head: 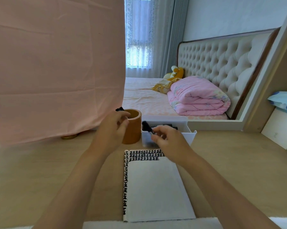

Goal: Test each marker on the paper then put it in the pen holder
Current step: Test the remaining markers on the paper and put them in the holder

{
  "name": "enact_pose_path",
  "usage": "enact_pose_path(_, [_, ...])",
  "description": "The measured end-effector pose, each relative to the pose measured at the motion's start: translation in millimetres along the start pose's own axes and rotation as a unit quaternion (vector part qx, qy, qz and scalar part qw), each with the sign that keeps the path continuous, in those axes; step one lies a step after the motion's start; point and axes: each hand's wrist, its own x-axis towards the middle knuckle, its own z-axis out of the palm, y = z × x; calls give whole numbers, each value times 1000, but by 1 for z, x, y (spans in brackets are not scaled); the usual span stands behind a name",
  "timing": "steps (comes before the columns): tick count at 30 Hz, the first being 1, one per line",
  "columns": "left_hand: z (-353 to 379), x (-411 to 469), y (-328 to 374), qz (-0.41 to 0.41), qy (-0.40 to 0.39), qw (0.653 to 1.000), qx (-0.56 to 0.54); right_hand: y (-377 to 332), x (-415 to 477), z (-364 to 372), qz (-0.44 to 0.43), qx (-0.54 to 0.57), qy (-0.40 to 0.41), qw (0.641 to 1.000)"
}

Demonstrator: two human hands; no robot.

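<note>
1. A pink cloth is hanging over the left half of your view, with its hem reaching down to the table.
2. The pale wood table is carrying all the task things in front of you.
3. A bed is lying beyond the table, with a folded pink quilt and a yellow plush toy sitting on it.
4. The paper is lying flat on the table between your forearms, with rows of black test marks running along its top and left edges.
5. A white box is standing just past the paper's far edge, with more markers lying inside it.
6. The brown pen holder is standing upright, touching or just beside the box's left wall.
7. Your left hand is sitting against the near left side of the pen holder, with its fingers curling at the rim.
8. Your right hand is hovering over the near left corner of the box.
9. A black marker is poking out above your left knuckles by the holder's rim. Your left grip seems to be clamped on it, though the hand is hiding most of the barrel.
10. A second black marker is tilting up and left from your right fingertips, and your right grip is pinching its lower end, just above the box.
</note>
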Motion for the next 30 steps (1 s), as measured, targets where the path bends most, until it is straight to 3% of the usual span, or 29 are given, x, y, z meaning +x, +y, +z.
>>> enact_pose_path(7, [-2,47,-20,-56,60,996,27,-38,69,-10,24,89,59,994])
enact_pose_path(13, [10,66,-42,-100,-33,993,62,-47,120,-2,-3,81,87,993])
enact_pose_path(18, [15,64,-58,-81,-42,996,21,-37,139,14,-4,-16,6,1000])
enact_pose_path(23, [18,69,-67,-63,-30,998,11,-34,147,30,17,-141,-99,985])
enact_pose_path(26, [18,70,-63,-77,-48,993,-74,-35,152,34,21,-198,-146,969])
enact_pose_path(30, [17,69,-51,-62,-67,985,-147,-35,158,30,19,-170,-151,974])
